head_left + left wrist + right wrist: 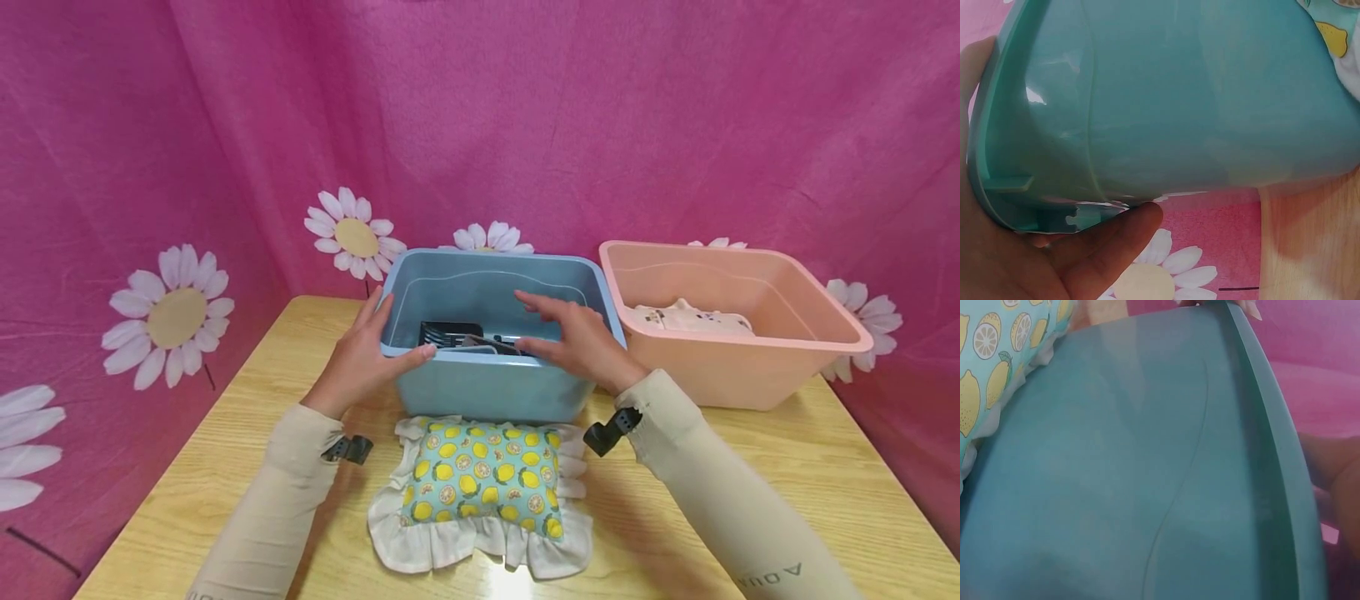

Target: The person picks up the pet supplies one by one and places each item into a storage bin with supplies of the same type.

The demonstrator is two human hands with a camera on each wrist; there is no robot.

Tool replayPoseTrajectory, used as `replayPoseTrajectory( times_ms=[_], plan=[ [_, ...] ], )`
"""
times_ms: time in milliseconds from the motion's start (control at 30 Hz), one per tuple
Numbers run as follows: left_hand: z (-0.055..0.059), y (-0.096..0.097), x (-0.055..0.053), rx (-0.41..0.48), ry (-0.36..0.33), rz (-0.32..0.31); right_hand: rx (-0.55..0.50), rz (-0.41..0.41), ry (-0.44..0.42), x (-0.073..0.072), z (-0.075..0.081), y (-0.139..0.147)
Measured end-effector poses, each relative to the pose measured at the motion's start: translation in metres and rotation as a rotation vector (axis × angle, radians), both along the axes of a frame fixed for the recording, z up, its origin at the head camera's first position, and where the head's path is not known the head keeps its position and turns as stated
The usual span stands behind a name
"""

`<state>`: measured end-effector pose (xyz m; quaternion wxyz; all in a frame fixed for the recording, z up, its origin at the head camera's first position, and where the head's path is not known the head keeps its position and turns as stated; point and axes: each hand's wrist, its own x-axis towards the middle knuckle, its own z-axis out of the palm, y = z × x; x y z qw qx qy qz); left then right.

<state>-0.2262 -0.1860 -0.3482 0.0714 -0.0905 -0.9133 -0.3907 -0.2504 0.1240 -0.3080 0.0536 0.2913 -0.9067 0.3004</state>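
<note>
A blue plastic bin [487,387] stands on the table with a black slotted utensil [448,335] and other dark items low inside. At its front left corner, my left hand [360,358] touches the rim, thumb along the front and straight fingers down the left side. Over the bin's right part hovers my right hand [577,337], fingers spread and pointing left, holding nothing. In the right wrist view, part of the right hand [1341,481] shows behind the rim. A lemon-print cushion [483,471] with white ruffles lies right in front of the bin.
Close on the right stands a pink bin [697,371] with a pale patterned cloth item [693,319] inside. Behind both bins hangs a magenta curtain [480,125] with white daisies. The wooden table [217,467] extends left and right of the cushion.
</note>
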Motion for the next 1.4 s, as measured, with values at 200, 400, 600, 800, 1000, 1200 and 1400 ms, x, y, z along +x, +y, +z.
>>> replayPoseTrajectory(
  times_ms=[200, 400, 600, 800, 1000, 1200, 1400],
  plan=[
    [0.0, 0.0, -0.001, -0.017, 0.008, 0.007, -0.02, -0.019, 0.021, 0.001, 0.002, 0.0],
    [0.0, 0.001, 0.0, -0.016, 0.004, 0.002, -0.052, -0.016, 0.007, 0.006, 0.003, 0.003],
    [0.0, 0.0, 0.0, -0.019, 0.008, 0.003, -0.112, 0.044, 0.062, 0.025, 0.008, 0.006],
    [0.0, 0.002, 0.0, -0.02, 0.011, 0.009, -0.219, 0.157, 0.219, 0.062, 0.011, 0.002],
    [0.0, 0.001, 0.0, -0.033, 0.021, 0.006, -0.185, 0.301, 0.291, 0.094, -0.002, -0.009],
    [0.001, 0.0, 0.002, -0.036, 0.029, 0.006, 0.049, 0.32, 0.093, 0.103, -0.033, -0.019],
    [0.0, 0.001, 0.002, -0.039, 0.029, 0.003, 0.308, 0.32, -0.071, 0.099, -0.064, -0.028]
  ],
)
